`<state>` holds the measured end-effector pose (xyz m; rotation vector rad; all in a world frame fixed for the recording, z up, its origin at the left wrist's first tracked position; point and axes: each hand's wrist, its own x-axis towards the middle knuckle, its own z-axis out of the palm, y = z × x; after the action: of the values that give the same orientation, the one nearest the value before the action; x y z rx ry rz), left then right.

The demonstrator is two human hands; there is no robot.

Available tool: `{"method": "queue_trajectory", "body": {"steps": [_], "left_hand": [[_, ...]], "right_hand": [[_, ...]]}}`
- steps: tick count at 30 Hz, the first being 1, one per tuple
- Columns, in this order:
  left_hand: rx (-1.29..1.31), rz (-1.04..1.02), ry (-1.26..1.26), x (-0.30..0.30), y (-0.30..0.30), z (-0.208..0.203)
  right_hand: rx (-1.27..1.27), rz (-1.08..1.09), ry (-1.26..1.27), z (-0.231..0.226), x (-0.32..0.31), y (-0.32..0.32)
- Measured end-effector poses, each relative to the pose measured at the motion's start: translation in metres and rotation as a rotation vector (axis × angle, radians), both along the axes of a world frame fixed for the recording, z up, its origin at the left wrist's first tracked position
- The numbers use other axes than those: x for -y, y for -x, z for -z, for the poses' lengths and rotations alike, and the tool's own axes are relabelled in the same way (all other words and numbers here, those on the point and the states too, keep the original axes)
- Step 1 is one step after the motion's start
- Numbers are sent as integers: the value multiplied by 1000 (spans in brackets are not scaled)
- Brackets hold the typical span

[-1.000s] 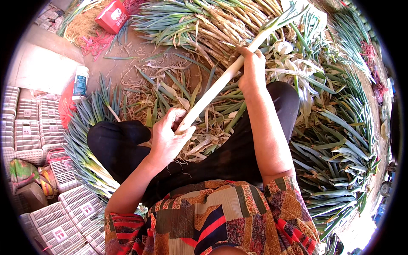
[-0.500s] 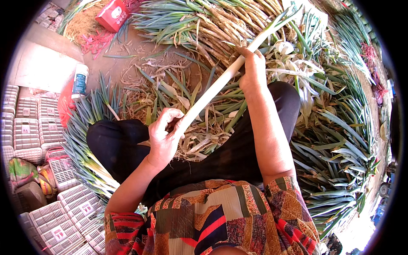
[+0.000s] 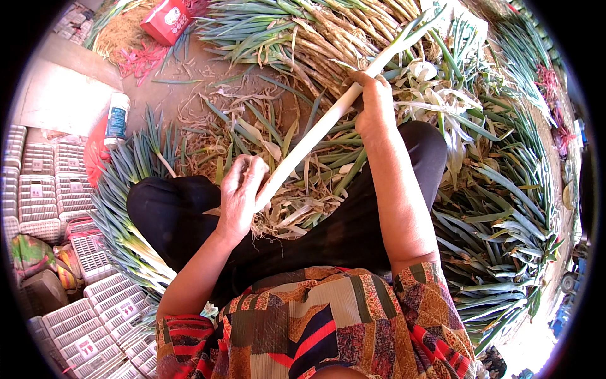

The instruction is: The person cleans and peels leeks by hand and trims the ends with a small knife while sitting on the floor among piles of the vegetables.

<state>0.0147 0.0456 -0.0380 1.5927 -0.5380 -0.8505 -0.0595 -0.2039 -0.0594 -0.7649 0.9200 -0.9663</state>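
Note:
A long green onion runs slantwise across my lap, its white shaft bare and its green top pointing up and to the right. My right hand is wrapped around the upper shaft, just below the leaves. At the rooted lower end, my left hand is closed with curled fingers; the thumb side lies against the shaft. Thin roots dangle beneath that end. Peeled leaves and dry skins lie heaped between my knees.
Unpeeled green onions are piled ahead, and a heap of green leaves lies to the right. Cleaned green onions lie by my left knee. Farther left are plastic crates, a white bottle and a red box.
My left hand has turned over and shifted slightly left at the root end, its back now upward. The green onion and my right hand have barely moved.

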Motion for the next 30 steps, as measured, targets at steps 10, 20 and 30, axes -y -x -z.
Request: {"method": "queue_trajectory", "body": {"steps": [10,20,30], "left_hand": [[96,101,-84,-2,7,5],[48,-19,-69,-2,2,16],[-43,173,-150,-4,2,10]], "right_hand": [[3,-105,-15,-4,-3,-1],[14,-106,-85,0,-2,-2],[-6,-191,-62,-7,-7,-1]]}}
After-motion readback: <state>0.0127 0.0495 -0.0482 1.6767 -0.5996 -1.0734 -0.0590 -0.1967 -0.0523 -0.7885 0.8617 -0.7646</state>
